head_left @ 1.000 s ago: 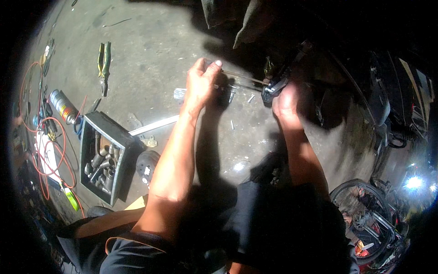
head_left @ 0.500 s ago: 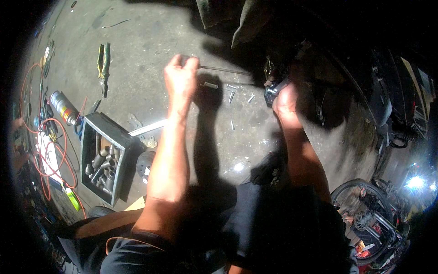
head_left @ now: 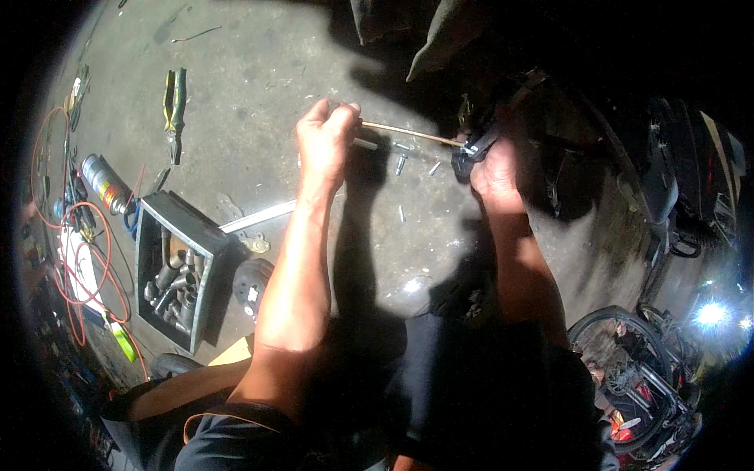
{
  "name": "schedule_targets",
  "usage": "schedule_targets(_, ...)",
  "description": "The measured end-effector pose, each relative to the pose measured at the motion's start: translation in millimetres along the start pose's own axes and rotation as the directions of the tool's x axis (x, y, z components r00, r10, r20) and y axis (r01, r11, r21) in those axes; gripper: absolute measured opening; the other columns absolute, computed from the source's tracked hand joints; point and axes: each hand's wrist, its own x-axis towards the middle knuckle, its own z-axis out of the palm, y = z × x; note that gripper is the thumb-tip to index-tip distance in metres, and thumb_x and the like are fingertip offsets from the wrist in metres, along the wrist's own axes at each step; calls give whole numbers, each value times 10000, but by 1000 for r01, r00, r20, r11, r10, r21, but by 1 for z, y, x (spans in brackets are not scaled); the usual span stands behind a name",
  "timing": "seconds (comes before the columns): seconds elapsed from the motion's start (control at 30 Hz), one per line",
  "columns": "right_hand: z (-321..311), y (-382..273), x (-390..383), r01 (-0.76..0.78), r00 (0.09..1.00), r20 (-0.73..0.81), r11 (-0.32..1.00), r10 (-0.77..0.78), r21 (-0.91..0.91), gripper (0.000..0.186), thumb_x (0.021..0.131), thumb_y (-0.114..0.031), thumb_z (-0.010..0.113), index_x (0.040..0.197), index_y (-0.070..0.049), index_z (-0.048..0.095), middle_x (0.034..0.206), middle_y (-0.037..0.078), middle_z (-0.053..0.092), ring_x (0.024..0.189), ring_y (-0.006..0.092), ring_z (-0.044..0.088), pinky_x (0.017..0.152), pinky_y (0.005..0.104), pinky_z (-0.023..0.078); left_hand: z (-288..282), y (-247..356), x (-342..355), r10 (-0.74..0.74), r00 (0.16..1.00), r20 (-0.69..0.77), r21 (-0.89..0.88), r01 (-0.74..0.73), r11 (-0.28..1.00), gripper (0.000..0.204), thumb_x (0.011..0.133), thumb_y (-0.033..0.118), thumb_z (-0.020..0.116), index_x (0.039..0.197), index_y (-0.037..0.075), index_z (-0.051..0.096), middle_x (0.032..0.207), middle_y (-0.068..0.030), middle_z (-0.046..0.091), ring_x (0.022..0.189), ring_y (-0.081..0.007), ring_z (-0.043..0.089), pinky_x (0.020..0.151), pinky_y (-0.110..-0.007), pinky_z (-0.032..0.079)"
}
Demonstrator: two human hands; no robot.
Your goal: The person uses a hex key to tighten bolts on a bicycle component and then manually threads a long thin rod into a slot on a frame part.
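My left hand [head_left: 324, 141] is closed in a fist around a screwdriver, its handle hidden by the fingers. The thin screwdriver shaft [head_left: 412, 133] runs to the right, its tip at a small dark part [head_left: 463, 162] with a bright metal piece. Against that part my right hand [head_left: 496, 169] is closed, its fingers mostly lost in shadow. Several small bolts lie on the floor between the hands, among them a bolt [head_left: 401, 164] and a short pin [head_left: 434, 168].
Left of my arm stands a metal box [head_left: 210, 271] of sockets. Beyond it are a spray can [head_left: 106, 185], green-handled pliers [head_left: 174, 110] and a coiled orange cord [head_left: 69, 298]. A bicycle wheel [head_left: 581, 330] and a bright lamp [head_left: 711, 315] are at lower right. Dark machinery fills the upper right.
My left hand has moved slightly right and down with the screwdriver. The shaft now slopes down to the dark part, where before its tip was short of it. My right hand stays in place.
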Motion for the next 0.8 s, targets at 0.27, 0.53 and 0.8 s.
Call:
schedule_targets(0.27,19,-11,-16,77,996,-27,994,-80,-83,344,856,-469,552,883,-126,557,698,11,544,582,113,501,524,264,420,15,-2,-1,84,996,32,114,-87,990,138,785,155,624,714,57,559,607,19,524,475,-41,401,418,-214,296)
schedule_targets(0.53,8,-8,-11,-5,999,-40,996,2,-85,341,903,-433,485,835,-103,534,667,42,534,587,154,516,532,282,432,13,-8,-4,119,993,8,34,-120,992,135,777,149,632,716,53,559,630,16,541,503,-35,408,435,-205,300)
schedule_targets(0.8,9,-7,-11,-18,1000,8,997,19,-70,374,906,-449,461,795,-99,535,666,35,534,598,158,517,542,291,430,14,-6,-7,149,989,15,199,-149,969,110,791,137,616,728,57,573,610,51,493,518,-25,380,455,-197,287)
